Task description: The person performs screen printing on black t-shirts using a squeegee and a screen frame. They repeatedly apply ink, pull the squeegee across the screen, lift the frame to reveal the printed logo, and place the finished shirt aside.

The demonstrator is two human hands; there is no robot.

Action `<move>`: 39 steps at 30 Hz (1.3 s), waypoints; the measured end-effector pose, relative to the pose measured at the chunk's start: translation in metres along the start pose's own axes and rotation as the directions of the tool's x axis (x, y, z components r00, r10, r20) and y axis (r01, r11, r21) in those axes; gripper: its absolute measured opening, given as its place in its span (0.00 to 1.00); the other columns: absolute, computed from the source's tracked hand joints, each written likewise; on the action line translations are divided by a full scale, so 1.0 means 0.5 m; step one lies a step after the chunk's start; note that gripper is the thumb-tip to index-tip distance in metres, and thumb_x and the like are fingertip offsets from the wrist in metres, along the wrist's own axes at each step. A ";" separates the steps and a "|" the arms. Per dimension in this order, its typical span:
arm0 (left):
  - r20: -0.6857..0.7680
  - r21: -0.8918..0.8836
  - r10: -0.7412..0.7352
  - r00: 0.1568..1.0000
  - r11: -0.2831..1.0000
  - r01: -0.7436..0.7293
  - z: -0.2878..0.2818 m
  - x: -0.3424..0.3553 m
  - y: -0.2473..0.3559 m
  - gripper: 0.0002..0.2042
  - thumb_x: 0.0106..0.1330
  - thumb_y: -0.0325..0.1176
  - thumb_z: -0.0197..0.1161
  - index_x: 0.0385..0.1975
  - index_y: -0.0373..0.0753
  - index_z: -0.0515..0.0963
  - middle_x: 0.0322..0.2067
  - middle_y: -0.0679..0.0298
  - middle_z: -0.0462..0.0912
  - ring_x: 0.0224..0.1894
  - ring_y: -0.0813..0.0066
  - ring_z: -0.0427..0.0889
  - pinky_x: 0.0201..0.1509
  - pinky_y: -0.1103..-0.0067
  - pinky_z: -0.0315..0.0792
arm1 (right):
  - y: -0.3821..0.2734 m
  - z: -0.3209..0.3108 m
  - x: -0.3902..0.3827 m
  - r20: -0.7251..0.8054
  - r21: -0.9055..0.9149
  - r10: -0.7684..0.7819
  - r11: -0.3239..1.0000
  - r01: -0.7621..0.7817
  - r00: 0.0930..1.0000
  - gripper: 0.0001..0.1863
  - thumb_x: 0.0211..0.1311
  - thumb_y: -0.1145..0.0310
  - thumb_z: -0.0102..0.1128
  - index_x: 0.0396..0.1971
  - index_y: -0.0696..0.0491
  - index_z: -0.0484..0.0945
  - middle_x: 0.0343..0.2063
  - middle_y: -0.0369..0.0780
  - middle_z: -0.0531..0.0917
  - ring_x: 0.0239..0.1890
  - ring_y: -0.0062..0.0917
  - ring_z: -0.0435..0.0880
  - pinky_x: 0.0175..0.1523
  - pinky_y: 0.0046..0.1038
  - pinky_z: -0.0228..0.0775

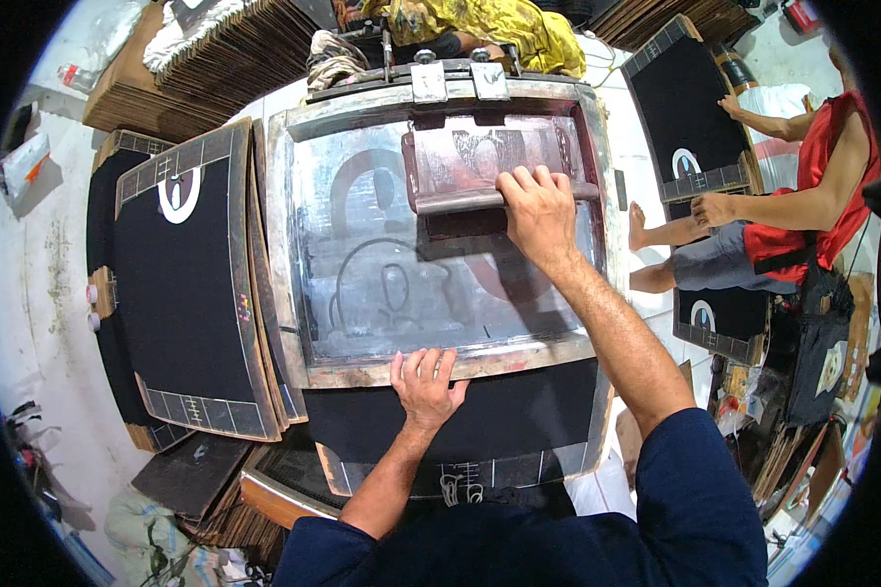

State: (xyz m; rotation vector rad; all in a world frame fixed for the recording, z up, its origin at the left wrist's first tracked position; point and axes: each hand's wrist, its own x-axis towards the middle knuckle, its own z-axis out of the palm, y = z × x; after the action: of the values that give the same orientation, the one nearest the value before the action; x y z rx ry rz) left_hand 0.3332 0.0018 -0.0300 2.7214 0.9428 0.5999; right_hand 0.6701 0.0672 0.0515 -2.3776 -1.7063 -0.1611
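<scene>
A framed printing screen (pixel 347 369) lies over a board covered in black fabric (pixel 519 416). Faint curved outlines show through its grey mesh (pixel 392 205). My right hand (pixel 540 217) is closed round the bar of a squeegee (pixel 460 200) at the upper right of the mesh. Dark reddish ink (pixel 494 147) is smeared on the mesh beyond that bar. My left hand (pixel 427 388) rests on the near edge of the frame, its fingers laid over the rim and apart, holding nothing.
Boards with black fabric (pixel 186 303) and white printed shapes stand at the left. Metal hinge clamps (pixel 429 82) hold the screen's far edge. At the right, a person in a red top (pixel 837 166) touches another black board (pixel 690 112). Cardboard stacks (pixel 240 59) sit behind.
</scene>
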 end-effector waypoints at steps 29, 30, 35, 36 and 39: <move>0.106 -0.143 -0.001 0.994 0.990 0.016 -0.065 0.052 0.014 0.28 0.48 0.39 0.81 0.52 0.43 0.84 0.47 0.64 0.82 0.55 0.60 0.77 0.68 0.55 0.62 | 0.000 -0.021 -0.046 -0.066 0.029 -0.027 0.999 0.029 0.997 0.13 0.61 0.70 0.69 0.46 0.48 0.82 0.40 0.38 0.85 0.49 0.36 0.83 0.56 0.40 0.67; 0.137 -0.188 -0.008 0.991 0.982 0.034 -0.077 0.057 0.014 0.27 0.48 0.38 0.81 0.51 0.42 0.84 0.46 0.64 0.82 0.54 0.60 0.77 0.67 0.56 0.63 | 0.003 -0.028 -0.023 0.031 0.015 0.035 0.999 -0.035 0.999 0.16 0.60 0.68 0.72 0.48 0.48 0.83 0.42 0.39 0.87 0.50 0.37 0.84 0.55 0.42 0.68; 0.189 -0.245 0.020 0.982 0.969 0.027 -0.108 0.080 0.016 0.27 0.48 0.37 0.81 0.51 0.40 0.85 0.45 0.63 0.83 0.51 0.60 0.77 0.62 0.59 0.63 | 0.028 -0.060 0.026 0.134 0.083 0.002 0.996 -0.013 0.991 0.20 0.58 0.68 0.76 0.50 0.48 0.82 0.43 0.39 0.87 0.53 0.39 0.83 0.56 0.45 0.70; 0.181 -0.239 0.021 0.983 0.971 0.023 -0.110 0.082 0.017 0.27 0.48 0.37 0.81 0.51 0.40 0.85 0.45 0.63 0.83 0.51 0.60 0.77 0.62 0.59 0.63 | 0.029 -0.061 0.019 0.166 0.083 0.010 0.996 -0.025 0.986 0.20 0.58 0.67 0.76 0.50 0.48 0.82 0.43 0.39 0.87 0.53 0.38 0.83 0.56 0.45 0.70; 0.189 -0.244 0.010 0.982 0.969 0.037 -0.113 0.084 0.020 0.27 0.47 0.37 0.81 0.51 0.40 0.85 0.44 0.63 0.84 0.50 0.61 0.78 0.62 0.59 0.63 | 0.031 -0.056 0.005 0.244 0.120 -0.007 0.992 -0.023 0.970 0.21 0.58 0.68 0.76 0.51 0.51 0.82 0.44 0.42 0.87 0.53 0.42 0.83 0.57 0.47 0.68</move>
State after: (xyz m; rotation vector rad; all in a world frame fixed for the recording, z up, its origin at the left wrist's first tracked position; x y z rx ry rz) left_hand 0.3442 0.0234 0.0369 2.4949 0.7825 0.4157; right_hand 0.6866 0.0580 0.0773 -2.3939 -1.7515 0.2412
